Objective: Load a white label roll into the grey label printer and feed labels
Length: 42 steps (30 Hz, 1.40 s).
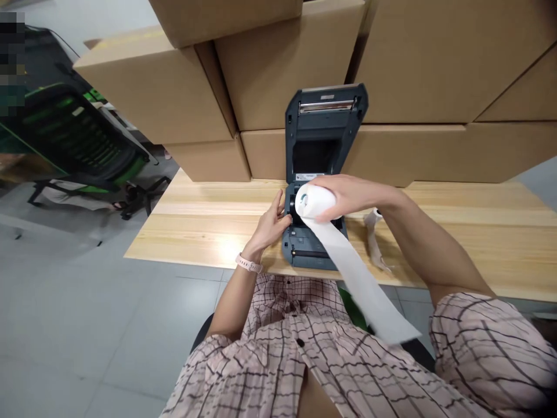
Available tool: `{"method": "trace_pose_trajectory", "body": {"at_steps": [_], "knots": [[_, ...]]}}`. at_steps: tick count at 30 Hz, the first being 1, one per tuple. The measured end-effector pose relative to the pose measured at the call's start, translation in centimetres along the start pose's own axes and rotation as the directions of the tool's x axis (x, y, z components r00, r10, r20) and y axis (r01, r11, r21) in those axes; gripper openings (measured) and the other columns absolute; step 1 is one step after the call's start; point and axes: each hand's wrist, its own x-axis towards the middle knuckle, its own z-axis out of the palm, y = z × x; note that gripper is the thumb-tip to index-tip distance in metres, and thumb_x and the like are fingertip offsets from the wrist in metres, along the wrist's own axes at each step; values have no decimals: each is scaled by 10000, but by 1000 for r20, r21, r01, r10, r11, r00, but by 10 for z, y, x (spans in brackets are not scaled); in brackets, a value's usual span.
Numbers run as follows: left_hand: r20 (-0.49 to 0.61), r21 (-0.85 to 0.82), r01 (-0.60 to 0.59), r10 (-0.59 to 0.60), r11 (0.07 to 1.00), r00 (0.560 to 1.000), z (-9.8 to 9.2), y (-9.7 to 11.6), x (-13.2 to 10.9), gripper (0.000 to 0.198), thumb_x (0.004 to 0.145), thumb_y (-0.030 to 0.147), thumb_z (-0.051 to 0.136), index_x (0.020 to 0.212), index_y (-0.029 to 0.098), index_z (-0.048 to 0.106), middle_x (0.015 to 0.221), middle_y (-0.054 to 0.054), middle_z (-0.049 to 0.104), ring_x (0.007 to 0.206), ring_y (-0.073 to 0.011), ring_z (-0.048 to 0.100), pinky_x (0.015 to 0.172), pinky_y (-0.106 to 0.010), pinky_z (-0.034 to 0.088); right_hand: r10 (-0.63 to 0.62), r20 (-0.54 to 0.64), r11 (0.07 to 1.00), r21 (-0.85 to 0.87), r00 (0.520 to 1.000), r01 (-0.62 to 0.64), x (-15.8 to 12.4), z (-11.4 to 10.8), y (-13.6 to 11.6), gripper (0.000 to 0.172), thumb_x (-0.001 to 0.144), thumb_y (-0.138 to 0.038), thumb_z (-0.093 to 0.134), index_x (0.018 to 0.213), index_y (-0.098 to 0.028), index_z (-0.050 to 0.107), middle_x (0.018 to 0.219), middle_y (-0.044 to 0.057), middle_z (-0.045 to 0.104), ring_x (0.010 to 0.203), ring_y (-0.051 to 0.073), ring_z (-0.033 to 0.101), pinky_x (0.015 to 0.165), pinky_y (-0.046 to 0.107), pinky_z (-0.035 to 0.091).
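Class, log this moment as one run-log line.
left hand | at left edge of printer | right hand | holding roll over printer | strip | trailing | lid | raised

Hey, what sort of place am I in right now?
Probably an office or packing workspace: big cardboard boxes are stacked at the back of a wooden table, what looks like a label printer stands open, and an office chair is off left.

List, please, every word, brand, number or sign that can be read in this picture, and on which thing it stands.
No text can be read.
White label at the base of the raised lid of the printer: too small.
Pale sticker near the lid's top: too small.
White tag on the chair: too blurred.
Paper strip: no readable print.
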Motion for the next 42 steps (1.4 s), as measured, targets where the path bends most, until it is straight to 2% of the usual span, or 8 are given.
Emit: {"method": "trace_pose_trajectory", "body": {"at_steps": [3,9,15,18,21,24,28,42], "knots": [[-18,39,7,-6,999,1000,1,-2,-3,968,901,228,644,1733,284,152,1561,-154,620,1275,-281,690,1132,-486,511,29,91,987,-163,995,-14,16,12,-3,660,744,-618,773,1281,-243,689,1327,129,734,1185,388,682,940,467,523],[-20,105,15,-13,994,1000,2,-1,-5,918,941,266,599,1734,289,137,1639,-135,543,1367,-288,647,1174,-505,482,88,191,974,-222,978,-45,26,32,7,707,794,-697,724,1286,-190,695,1310,181,741,1151,408,690,929,493,512],[-27,66,-4,6,998,1000,2,-6,-4,874,954,282,627,1725,262,215,1651,-154,523,1379,-316,635,1189,-521,483,32,37,961,-277,999,-20,25,52,14,633,823,-692,732,1241,-217,747,1199,171,788,1044,400,718,971,563,514],[-22,36,-11,11,999,1000,2,-7,-5,870,960,291,630,1724,275,215,1654,-142,521,1392,-312,630,1210,-517,469,-42,-52,960,-280,998,26,6,61,4,665,952,-594,627,1458,-161,633,1430,205,689,1279,421,652,1086,596,493],[-8,10,-12,13,1000,1000,3,-5,-6,859,973,303,622,1725,277,207,1659,-139,516,1413,-310,618,1220,-520,460,-98,-131,968,-242,987,64,-27,79,-14,580,1066,-500,480,1565,-214,545,1651,142,516,1519,374,489,1229,594,423],[-4,9,-5,5,1000,1000,3,-4,-7,835,986,309,605,1722,279,210,1665,-135,508,1418,-296,613,1216,-516,464,-130,-166,971,-219,978,92,-61,105,-34,539,1086,-508,472,1586,-312,522,1679,78,490,1538,333,488,1238,577,456],[-26,21,-8,8,1000,1000,5,-1,-8,783,992,316,594,1705,269,273,1673,-127,500,1461,-287,574,1226,-492,459,-136,-282,951,-305,950,46,-85,140,-56,593,1089,-516,483,1631,-283,429,1714,136,422,1597,342,400,1245,615,449],[-52,9,-46,47,999,998,10,-3,-9,661,1000,340,575,1631,239,408,1682,-121,489,1514,-276,522,1264,-464,408,-88,-397,942,-331,913,-53,-83,165,-70,652,1073,-595,435,1654,-315,347,1658,150,499,1529,391,472,1111,638,515]]}}
